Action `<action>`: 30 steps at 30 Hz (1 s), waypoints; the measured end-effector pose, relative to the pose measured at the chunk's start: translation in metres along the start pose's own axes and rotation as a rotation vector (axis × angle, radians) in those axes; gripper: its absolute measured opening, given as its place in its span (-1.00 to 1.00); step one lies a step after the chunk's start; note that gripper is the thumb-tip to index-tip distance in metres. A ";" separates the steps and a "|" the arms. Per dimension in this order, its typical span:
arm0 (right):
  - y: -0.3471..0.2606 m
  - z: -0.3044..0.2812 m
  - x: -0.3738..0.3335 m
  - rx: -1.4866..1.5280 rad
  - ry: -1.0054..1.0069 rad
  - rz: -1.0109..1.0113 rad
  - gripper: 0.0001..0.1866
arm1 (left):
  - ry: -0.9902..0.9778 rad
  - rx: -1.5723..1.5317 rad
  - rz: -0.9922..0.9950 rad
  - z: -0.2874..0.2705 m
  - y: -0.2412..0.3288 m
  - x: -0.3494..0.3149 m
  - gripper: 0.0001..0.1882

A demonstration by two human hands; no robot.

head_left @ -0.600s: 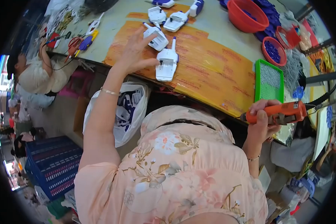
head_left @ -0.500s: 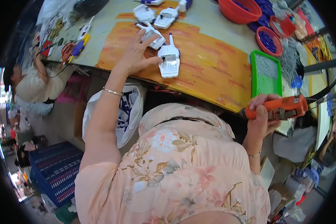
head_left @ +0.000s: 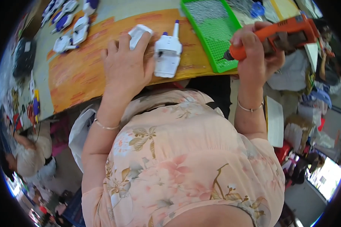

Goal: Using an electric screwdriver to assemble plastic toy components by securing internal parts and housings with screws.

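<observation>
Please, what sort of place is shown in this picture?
Probably an assembly workshop: the right hand holds an orange power tool, similar white casings lie on the table, and a green tray holds many small grey pieces.

orange tabletop sheet [head_left: 83,64] w/ red print, too blurry, no legible txt

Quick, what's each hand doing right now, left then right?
Left hand: fingers curved over a white casing; whether it grips cannot be told.
Right hand: closed, holding an orange power screwdriver.

Soft, even light; edges bent, corners black.
</observation>
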State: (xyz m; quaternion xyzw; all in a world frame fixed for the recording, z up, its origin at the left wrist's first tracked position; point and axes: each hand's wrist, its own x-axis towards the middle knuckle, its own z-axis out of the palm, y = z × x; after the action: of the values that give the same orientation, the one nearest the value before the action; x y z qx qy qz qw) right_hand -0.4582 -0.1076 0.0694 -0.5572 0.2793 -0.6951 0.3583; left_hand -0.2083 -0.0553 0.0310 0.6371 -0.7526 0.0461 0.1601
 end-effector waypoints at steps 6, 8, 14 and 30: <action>0.020 -0.034 0.003 -0.159 -0.026 -0.098 -0.77 | -0.096 -0.040 0.339 0.017 0.006 0.006 -0.40; 0.024 -0.037 0.001 -0.165 -0.022 -0.085 -0.77 | -0.088 -0.154 0.340 0.021 0.013 0.007 -0.38; 0.023 -0.036 -0.006 -0.130 -0.019 -0.038 -0.79 | -0.166 -0.332 0.294 0.020 0.028 0.011 -0.37; 0.025 -0.036 -0.018 -0.172 -0.016 -0.076 -0.78 | -0.089 -0.464 0.249 0.024 0.025 0.007 -0.39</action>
State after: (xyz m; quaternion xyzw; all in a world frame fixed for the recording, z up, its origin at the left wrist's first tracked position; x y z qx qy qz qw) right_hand -0.4864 -0.1077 0.0312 -0.6017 0.3136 -0.6772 0.2847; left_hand -0.2379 -0.0644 0.0136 0.4875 -0.8218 -0.1363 0.2617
